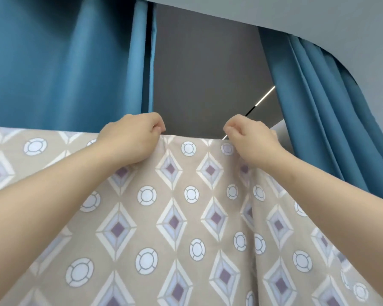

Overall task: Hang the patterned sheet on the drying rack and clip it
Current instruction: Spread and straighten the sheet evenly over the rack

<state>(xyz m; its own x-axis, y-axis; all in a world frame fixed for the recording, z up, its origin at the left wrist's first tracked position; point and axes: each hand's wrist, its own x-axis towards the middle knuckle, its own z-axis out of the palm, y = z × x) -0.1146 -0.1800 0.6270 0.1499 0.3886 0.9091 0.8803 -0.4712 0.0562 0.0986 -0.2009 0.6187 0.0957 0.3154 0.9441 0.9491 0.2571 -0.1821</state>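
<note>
Sheet (186,217) hangs nearest, filling 3 through 9 o'clock, its top edge level across mid-frame. Both hands are on that edge: left hand (131,138) at 9 o'clock of centre, right hand (250,138) at 3, near each other but apart. Behind: left curtain (64,62) at 10 o'clock, right curtain (318,107) at 2, wall panel (203,74) between them at 12.

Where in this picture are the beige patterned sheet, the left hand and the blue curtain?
beige patterned fabric sheet (175,221), head view, middle of the cloth.
left hand (128,140), head view, back of hand.
blue fabric curtain (53,62), head view, broad left panel.
</note>
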